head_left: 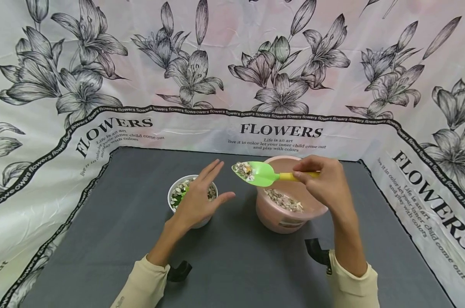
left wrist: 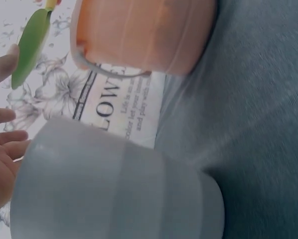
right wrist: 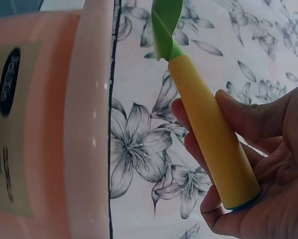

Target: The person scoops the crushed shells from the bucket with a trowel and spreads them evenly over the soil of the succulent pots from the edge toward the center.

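In the head view my right hand (head_left: pixel 325 182) grips the yellow handle of a small green trowel (head_left: pixel 265 174) above a pink bucket (head_left: pixel 271 214). Pale pebble-like bits (head_left: pixel 243 170) lie on the trowel's blade, which points left. More of these bits (head_left: pixel 284 200) cover part of the bucket's bottom. My left hand (head_left: pixel 199 203) is held over a white pot (head_left: pixel 173 188), its fingers extended and thumb spread, holding nothing. Inside the pot are similar bits and something green, partly hidden by that hand. The right wrist view shows my fingers curled round the yellow handle (right wrist: pixel 214 139).
Both containers stand on a dark grey cloth (head_left: pixel 232 265), the pot left of the bucket with a gap between. Behind and at the sides hangs a white flower-printed fabric (head_left: pixel 217 85). The bucket has a thin handle (left wrist: pixel 114 73), seen in the left wrist view.
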A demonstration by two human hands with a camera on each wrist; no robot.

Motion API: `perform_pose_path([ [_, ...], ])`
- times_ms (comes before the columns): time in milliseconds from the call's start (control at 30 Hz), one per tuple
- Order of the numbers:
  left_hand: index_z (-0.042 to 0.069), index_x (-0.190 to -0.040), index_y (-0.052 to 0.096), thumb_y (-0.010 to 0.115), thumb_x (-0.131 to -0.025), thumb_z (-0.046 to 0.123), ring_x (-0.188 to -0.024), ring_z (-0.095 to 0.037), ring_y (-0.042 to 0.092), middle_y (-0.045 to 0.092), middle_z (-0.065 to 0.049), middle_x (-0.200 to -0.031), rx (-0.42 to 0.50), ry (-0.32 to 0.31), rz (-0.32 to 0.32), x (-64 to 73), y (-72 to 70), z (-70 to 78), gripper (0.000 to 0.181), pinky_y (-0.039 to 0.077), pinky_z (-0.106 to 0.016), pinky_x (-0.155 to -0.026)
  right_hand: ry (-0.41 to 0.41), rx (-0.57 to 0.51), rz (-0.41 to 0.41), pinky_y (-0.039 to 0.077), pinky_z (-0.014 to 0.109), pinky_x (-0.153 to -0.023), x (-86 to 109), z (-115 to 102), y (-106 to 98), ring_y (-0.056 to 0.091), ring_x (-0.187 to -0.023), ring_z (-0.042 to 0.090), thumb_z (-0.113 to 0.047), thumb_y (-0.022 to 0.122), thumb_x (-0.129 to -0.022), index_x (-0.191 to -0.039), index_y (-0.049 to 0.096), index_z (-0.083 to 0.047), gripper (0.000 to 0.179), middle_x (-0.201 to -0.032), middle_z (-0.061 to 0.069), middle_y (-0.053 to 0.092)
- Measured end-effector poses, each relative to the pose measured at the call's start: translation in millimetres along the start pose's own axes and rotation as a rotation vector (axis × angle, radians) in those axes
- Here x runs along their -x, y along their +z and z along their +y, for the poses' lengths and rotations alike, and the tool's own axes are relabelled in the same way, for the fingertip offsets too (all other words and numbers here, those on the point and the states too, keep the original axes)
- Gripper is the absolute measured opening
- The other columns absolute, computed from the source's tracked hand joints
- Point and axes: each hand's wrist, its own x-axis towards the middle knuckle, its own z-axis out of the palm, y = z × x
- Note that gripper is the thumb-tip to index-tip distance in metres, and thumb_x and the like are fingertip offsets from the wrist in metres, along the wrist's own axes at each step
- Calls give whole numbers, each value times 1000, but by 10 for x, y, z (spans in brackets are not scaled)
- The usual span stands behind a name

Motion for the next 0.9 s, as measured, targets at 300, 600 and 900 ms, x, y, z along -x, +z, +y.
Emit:
perform_pose_path([
  [300,12,-161,42,82,-90,38,-151,-37,47,41,-12,-167,-34,-11,23,104,-86,-140,86,45,-60,-117,-6,-41,-37,54,16,-70,-31,-64,150,67,-82,21,2,75,-90,-93,79,0,6,-93,18,80],
  [600,12,-161,42,82,-91,37,-152,-36,46,41,-12,-168,-50,-28,20,159,-169,-239,85,44,-60,-118,7,-50,-64,53,18,-75,-76,-118,271,69,-90,23,1,75,-91,-96,81,-3,9,-97,14,80],
  [900,12,-162,39,83,-91,31,-153,-38,42,38,-14,-168,-37,-45,40,283,-290,-368,85,44,-62,-117,-48,-77,-90,56,25,-74,-110,-166,451,70,-87,23,2,75,-90,-95,82,-5,11,-94,12,80],
])
